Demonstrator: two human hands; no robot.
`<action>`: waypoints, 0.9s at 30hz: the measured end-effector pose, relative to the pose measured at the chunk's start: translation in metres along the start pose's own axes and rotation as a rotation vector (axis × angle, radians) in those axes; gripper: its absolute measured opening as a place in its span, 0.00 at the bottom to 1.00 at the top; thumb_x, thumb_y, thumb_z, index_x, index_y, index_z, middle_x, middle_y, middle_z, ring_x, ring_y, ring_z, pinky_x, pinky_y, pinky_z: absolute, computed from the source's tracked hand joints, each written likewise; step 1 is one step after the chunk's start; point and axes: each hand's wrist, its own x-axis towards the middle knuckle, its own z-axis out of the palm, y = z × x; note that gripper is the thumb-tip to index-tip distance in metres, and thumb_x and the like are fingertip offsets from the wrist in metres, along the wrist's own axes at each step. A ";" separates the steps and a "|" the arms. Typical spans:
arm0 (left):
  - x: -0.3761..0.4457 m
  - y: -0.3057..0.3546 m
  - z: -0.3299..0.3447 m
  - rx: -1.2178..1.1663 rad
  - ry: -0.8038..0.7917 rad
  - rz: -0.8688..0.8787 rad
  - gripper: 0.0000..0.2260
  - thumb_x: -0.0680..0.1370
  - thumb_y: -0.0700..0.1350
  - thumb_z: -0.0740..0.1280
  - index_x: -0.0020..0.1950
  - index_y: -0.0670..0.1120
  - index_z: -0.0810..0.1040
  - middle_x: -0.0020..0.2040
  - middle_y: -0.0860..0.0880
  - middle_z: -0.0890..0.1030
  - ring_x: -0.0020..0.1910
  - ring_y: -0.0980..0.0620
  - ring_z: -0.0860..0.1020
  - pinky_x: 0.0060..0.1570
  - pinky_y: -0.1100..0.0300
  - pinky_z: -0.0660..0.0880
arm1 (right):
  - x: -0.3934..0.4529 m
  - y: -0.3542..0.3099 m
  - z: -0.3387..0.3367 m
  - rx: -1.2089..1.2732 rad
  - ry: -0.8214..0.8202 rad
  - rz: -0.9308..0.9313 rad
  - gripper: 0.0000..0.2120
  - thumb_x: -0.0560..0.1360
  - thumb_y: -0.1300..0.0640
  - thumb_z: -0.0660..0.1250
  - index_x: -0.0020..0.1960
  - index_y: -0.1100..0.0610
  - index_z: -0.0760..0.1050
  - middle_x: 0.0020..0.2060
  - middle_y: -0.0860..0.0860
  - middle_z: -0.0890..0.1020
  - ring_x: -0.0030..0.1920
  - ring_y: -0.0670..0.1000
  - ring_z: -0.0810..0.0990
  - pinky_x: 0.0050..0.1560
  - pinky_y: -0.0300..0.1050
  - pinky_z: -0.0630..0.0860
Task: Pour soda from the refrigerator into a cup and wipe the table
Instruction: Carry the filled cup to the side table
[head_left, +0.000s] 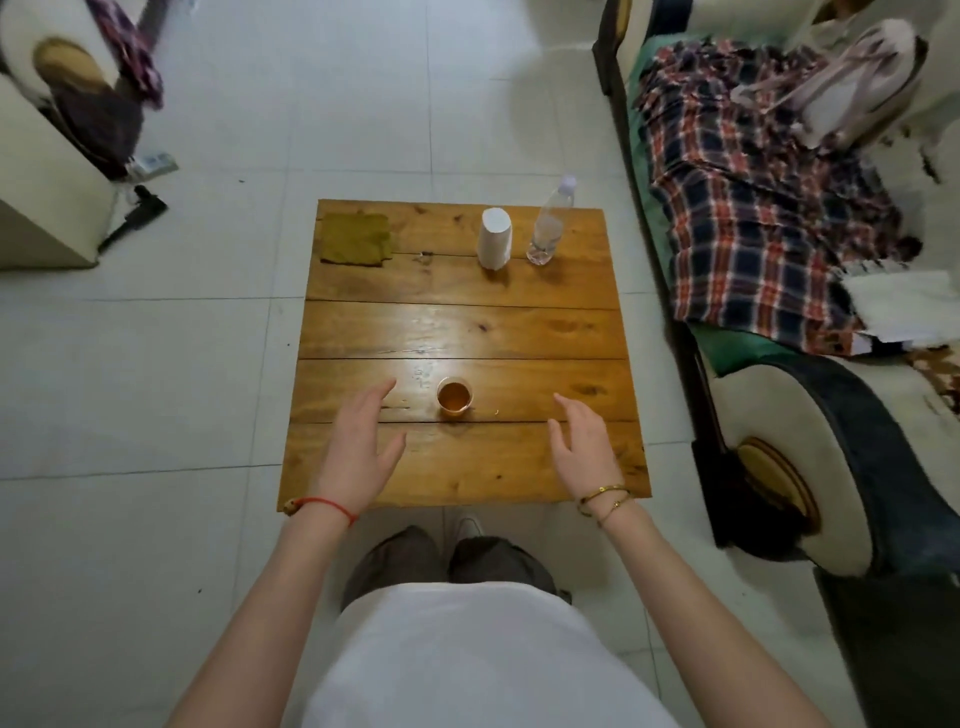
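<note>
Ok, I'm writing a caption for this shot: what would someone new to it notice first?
First the small clear cup of amber drink, alone near the front of the wooden table, with the left hand and right hand open on either side, touching nothing. Next, along the far edge: an olive cloth at the left corner, a white cylinder and a clear plastic bottle side by side.

One wooden table (462, 332) occupies the centre of the frame, and it carries four items: one clear cup (455, 397) of amber liquid at lower centre, one white cylindrical container (495, 238) and one clear plastic bottle (550, 223) at upper right, and one olive-green cloth (356, 238) at upper left. Two hands are in view, the left hand (358, 452) and the right hand (584, 449), one on each side of the cup. One plaid blanket (753, 197) lies at the upper right of the frame.
</note>
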 end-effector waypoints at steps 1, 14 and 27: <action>0.004 -0.002 0.006 -0.008 -0.011 -0.024 0.28 0.79 0.44 0.67 0.77 0.48 0.61 0.75 0.47 0.66 0.75 0.50 0.63 0.73 0.55 0.61 | 0.007 0.004 0.003 0.003 -0.015 0.002 0.21 0.82 0.55 0.56 0.73 0.57 0.64 0.70 0.53 0.70 0.72 0.51 0.64 0.72 0.45 0.61; 0.105 -0.057 0.109 -0.105 -0.111 -0.260 0.37 0.73 0.41 0.74 0.78 0.45 0.59 0.76 0.46 0.65 0.75 0.47 0.64 0.74 0.51 0.62 | 0.125 0.033 0.095 0.285 -0.151 0.234 0.18 0.80 0.63 0.54 0.68 0.58 0.71 0.64 0.53 0.77 0.65 0.53 0.74 0.65 0.44 0.68; 0.167 -0.125 0.219 -0.163 -0.063 -0.149 0.40 0.68 0.48 0.78 0.76 0.48 0.63 0.73 0.49 0.70 0.71 0.52 0.68 0.70 0.56 0.66 | 0.177 0.065 0.221 0.566 -0.193 0.413 0.16 0.81 0.61 0.55 0.65 0.54 0.74 0.58 0.50 0.81 0.59 0.54 0.79 0.63 0.56 0.75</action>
